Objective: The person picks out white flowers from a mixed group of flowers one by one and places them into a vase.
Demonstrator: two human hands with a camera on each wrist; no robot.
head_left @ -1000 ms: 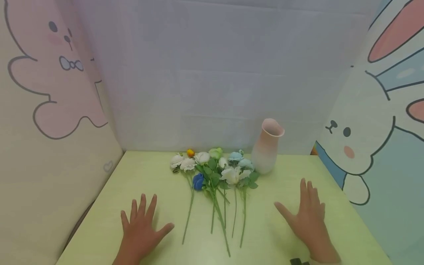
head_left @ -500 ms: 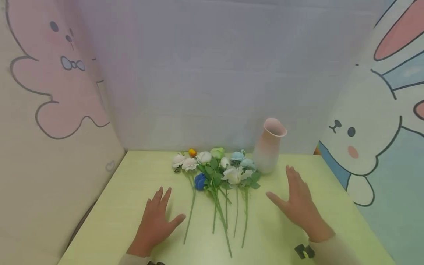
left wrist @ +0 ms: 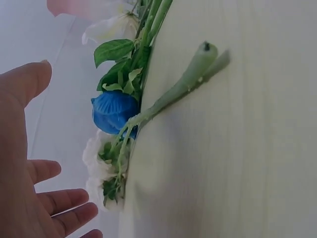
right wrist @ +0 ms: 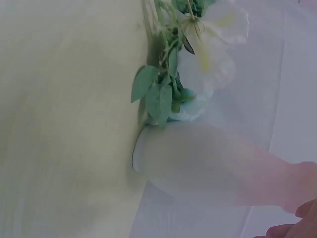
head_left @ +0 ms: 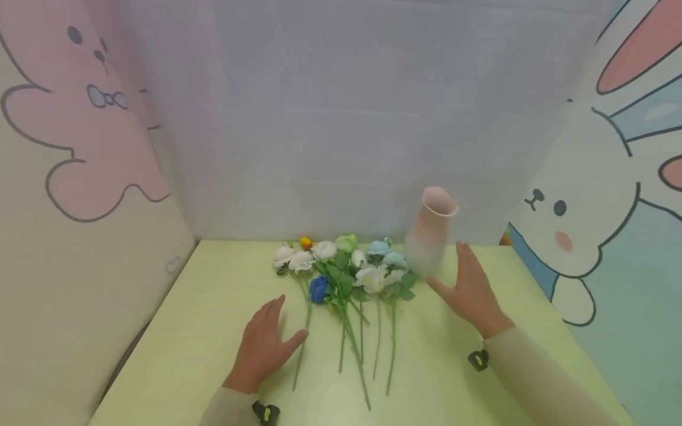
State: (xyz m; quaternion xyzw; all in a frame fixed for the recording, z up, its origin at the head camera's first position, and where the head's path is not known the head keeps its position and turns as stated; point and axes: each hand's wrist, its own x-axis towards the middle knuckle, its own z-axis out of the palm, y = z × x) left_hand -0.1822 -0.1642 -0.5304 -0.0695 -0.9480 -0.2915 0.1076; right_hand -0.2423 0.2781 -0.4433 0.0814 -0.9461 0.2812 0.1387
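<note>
My left hand point(head_left: 264, 344) hovers over the left part of the table, fingers straight and thumb held apart, with nothing in it. Its thumb tip overlaps the stem of a white flower point(head_left: 301, 261) in the head view. Before the palm in the left wrist view lie a blue rose point(left wrist: 115, 111) and a pale green stem point(left wrist: 178, 89). My right hand point(head_left: 471, 291) is close to the pink-and-white vase point(head_left: 428, 239), which stands upright. Thumb and fingers are spread towards it; whether they touch it I cannot tell. Only fingertips point(right wrist: 304, 208) of this hand show in the right wrist view.
Several artificial flowers lie mid-table, heads towards the back: a light green bloom point(head_left: 347, 242), light blue blooms point(head_left: 395, 260), a large white one point(head_left: 372, 279) and an orange bud point(head_left: 306, 242). A pale curtain point(head_left: 341, 148) hangs behind the yellow-green table point(head_left: 213, 284); cartoon-printed panels flank it.
Both hands have moved forward and inward: the left towards the flower stems, the right towards the vase. Their fingers have drawn closer together. Flowers and vase have stayed in place.
</note>
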